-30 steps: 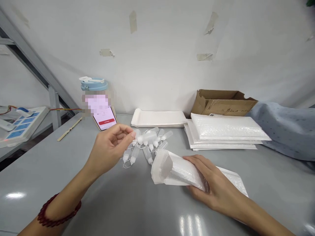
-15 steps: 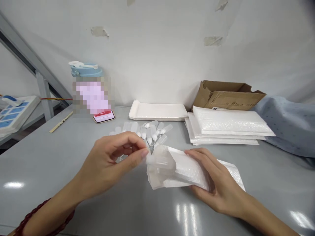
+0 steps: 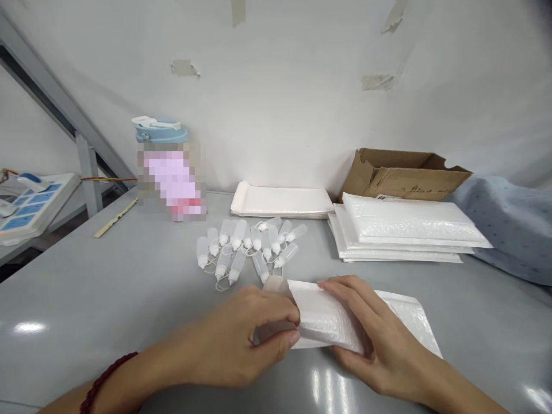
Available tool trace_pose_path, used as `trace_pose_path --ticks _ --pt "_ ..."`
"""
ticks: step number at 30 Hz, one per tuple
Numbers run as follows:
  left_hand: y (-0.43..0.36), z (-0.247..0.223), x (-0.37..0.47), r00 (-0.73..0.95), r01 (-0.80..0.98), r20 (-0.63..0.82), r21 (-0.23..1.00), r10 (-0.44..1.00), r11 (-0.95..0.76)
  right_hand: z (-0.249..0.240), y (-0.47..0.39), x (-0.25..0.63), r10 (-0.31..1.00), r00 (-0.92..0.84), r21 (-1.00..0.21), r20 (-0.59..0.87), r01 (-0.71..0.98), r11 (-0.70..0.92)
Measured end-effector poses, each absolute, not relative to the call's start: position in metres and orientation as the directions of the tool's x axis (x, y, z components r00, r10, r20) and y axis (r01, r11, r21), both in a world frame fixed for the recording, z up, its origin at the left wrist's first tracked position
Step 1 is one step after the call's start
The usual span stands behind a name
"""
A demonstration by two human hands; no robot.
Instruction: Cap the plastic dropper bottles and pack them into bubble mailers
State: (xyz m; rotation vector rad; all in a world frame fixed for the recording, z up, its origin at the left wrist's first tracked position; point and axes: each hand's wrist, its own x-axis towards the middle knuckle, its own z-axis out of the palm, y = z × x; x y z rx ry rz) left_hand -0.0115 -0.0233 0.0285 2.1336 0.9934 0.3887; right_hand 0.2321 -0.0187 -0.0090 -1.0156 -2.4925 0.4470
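Observation:
My right hand (image 3: 375, 339) wraps round a white bubble mailer (image 3: 325, 313), with the thumb below and the fingers on top. The mailer's mouth faces left, its translucent flap (image 3: 275, 283) folded out. At that mouth is my left hand (image 3: 252, 336), its thumb and fingertips curled close together. What they pinch, if anything, is hidden by the hand and the mailer. Several translucent squeeze bottles (image 3: 237, 264) with white tips and looped cap straps lie on the table just beyond my left hand.
A flat stack of white mailers (image 3: 284, 202) lies by the wall. Filled-looking bubble mailers (image 3: 414, 221) are piled at right before a cardboard box (image 3: 405, 178) and blue cloth (image 3: 509, 224). A blue-lidded container (image 3: 161, 133) stands left, near a thin strip (image 3: 115, 218).
My left hand has moved right and down to the mailer's mouth. The small bottle it held there is out of sight. My right hand keeps its grip; the view has shifted slightly.

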Motion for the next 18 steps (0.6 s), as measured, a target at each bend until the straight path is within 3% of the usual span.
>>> trace_pose_path --ticks 3,6,9,13,18 --pt "-0.018 0.033 -0.018 0.594 0.514 0.011 0.764 0.804 -0.39 -0.01 -0.017 0.235 0.735 -0.645 -0.428 0.211 0.615 0.662" --pt "-0.004 0.037 -0.031 0.264 0.59 0.118 0.766 0.957 -0.257 -0.01 -0.012 0.24 0.788 -0.579 -0.416 0.208 0.677 0.607" --pt "0.014 0.037 -0.047 -0.066 0.772 0.231 0.628 0.971 -0.097 -0.008 -0.008 0.245 0.83 -0.494 -0.421 0.257 0.716 0.557" --pt "0.03 0.029 -0.059 -0.085 0.92 0.142 0.392 0.986 0.023 -0.004 -0.005 0.248 0.838 -0.449 -0.423 0.311 0.724 0.545" --pt "0.036 0.016 -0.057 -0.102 0.942 -0.023 0.32 0.994 0.104 -0.004 -0.007 0.246 0.828 -0.495 -0.439 0.261 0.703 0.559"
